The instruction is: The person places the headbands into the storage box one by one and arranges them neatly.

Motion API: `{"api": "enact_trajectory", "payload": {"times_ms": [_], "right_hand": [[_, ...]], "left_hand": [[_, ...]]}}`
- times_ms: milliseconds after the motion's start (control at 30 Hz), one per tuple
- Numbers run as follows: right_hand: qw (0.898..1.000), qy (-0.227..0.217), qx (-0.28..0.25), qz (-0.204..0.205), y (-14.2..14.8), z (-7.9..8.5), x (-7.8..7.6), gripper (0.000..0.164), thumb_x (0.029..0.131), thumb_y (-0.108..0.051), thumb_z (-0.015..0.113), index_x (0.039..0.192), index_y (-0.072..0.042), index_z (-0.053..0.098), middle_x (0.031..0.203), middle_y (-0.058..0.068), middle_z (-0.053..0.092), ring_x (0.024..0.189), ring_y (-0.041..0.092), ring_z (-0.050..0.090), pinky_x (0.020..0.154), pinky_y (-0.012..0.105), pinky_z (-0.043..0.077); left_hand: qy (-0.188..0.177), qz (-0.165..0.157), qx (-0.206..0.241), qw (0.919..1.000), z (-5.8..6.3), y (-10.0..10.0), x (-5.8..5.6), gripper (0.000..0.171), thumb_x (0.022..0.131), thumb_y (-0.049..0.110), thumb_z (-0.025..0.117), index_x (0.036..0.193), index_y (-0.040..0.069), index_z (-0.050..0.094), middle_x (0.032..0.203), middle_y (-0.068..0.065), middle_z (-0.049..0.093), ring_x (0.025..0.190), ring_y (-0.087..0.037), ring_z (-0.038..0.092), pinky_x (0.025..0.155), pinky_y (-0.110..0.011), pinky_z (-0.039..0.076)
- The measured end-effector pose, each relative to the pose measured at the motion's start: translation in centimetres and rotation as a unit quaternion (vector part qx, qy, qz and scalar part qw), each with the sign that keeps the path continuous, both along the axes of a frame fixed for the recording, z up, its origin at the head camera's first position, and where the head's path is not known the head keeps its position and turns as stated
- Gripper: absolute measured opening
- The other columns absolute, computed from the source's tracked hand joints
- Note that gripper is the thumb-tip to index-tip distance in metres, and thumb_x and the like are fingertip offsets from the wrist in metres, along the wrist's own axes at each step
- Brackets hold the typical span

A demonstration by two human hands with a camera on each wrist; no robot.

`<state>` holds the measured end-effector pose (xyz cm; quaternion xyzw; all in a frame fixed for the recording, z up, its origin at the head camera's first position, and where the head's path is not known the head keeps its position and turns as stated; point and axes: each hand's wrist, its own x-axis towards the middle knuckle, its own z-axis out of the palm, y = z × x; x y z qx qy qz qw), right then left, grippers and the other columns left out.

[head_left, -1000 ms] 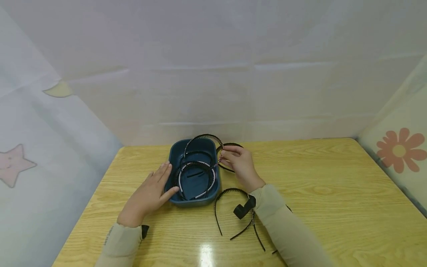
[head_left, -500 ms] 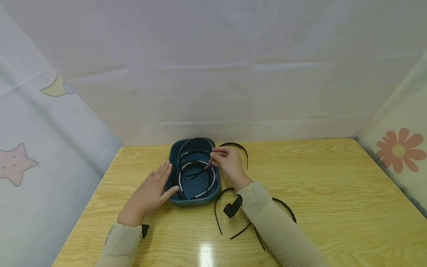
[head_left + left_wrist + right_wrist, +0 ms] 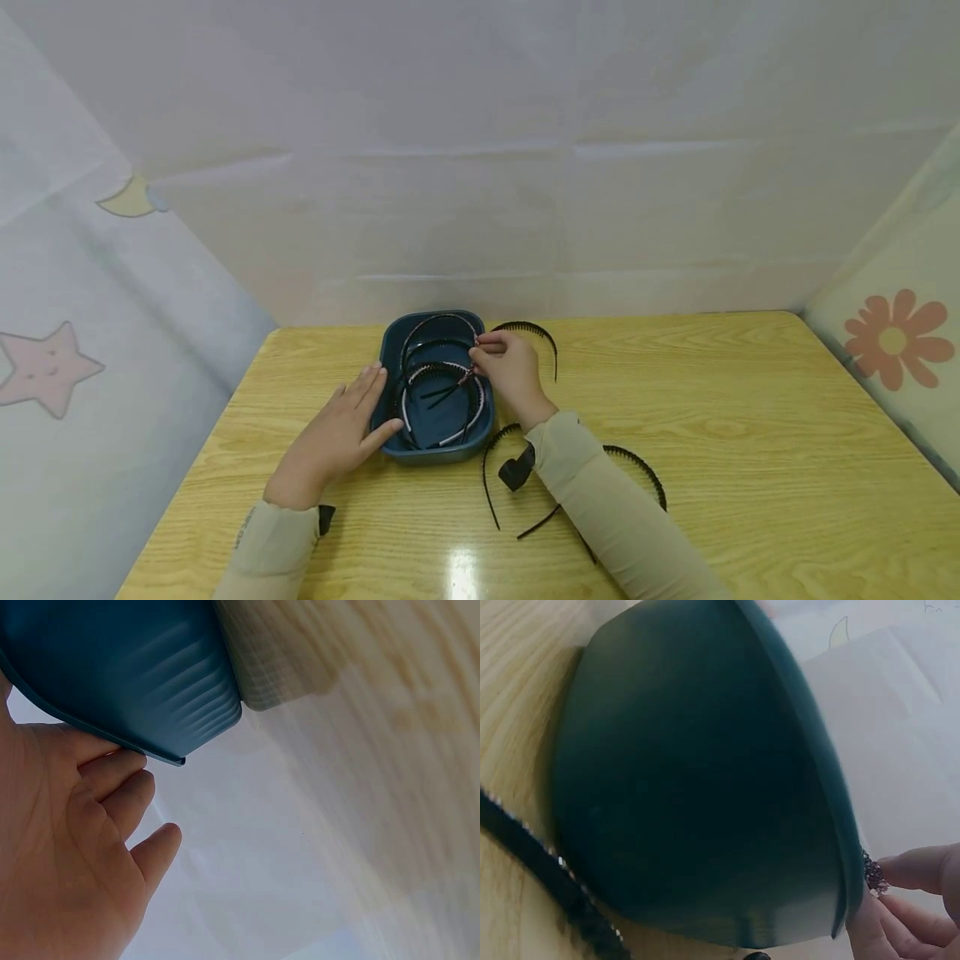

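Observation:
A dark blue-green plastic basin point(image 3: 435, 457) stands on the table with several headbands inside, one of them white and black point(image 3: 405, 406). Flat against its left rim lies my left hand point(image 3: 337, 433), fingers straight and thumb over the near left edge; the left wrist view shows the fingertips point(image 3: 135, 795) at the rim. My right hand point(image 3: 512, 371) is at the right rim, pinching a thin dark headband point(image 3: 440, 315) with a sparkly pinkish ornament point(image 3: 873, 873) between thumb and fingers. That headband's arc spans the far half of the basin, its tips pointing into the middle.
A black toothed headband point(image 3: 536, 327) lies right of the basin at the back. Nearer the front, more dark headbands point(image 3: 489, 483) lie partly under my right forearm, including a toothed one point(image 3: 641, 467). White sheeting point(image 3: 555, 208) closes off the table's far edge.
My right hand has moved left and slightly down, bringing the ornamented headband from above the right rim lower into the basin. The left hand has stayed put.

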<state>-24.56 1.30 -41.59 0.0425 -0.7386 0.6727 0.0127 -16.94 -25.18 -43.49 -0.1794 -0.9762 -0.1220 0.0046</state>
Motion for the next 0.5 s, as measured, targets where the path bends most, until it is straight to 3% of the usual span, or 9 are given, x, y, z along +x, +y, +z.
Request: {"api": "enact_trajectory", "payload": {"times_ms": [267, 500], "right_hand": [[0.998, 0.031, 0.052, 0.005, 0.7, 0.0, 0.2, 0.021, 0.091, -0.003, 0.075, 0.11, 0.005, 0.071, 0.097, 0.017, 0.07, 0.079, 0.024, 0.074, 0.076, 0.041, 0.063], [0.992, 0.052, 0.112, 0.035, 1.8, 0.5, 0.3, 0.018, 0.093, -0.004, 0.072, 0.109, 0.004, 0.073, 0.094, 0.013, 0.071, 0.079, 0.028, 0.074, 0.07, 0.03, 0.062]], "left_hand": [[-0.004, 0.003, 0.001, 1.0, -0.1, 0.0, 0.0, 0.085, 0.104, 0.056, 0.046, 0.161, -0.001, 0.018, 0.168, -0.017, 0.013, 0.154, -0.037, 0.014, 0.122, -0.061, 0.014], [-0.005, 0.005, 0.004, 1.0, 0.1, 0.2, 0.2, 0.085, 0.104, 0.056, 0.046, 0.161, 0.0, 0.019, 0.168, -0.018, 0.014, 0.154, -0.037, 0.015, 0.122, -0.061, 0.015]]}}
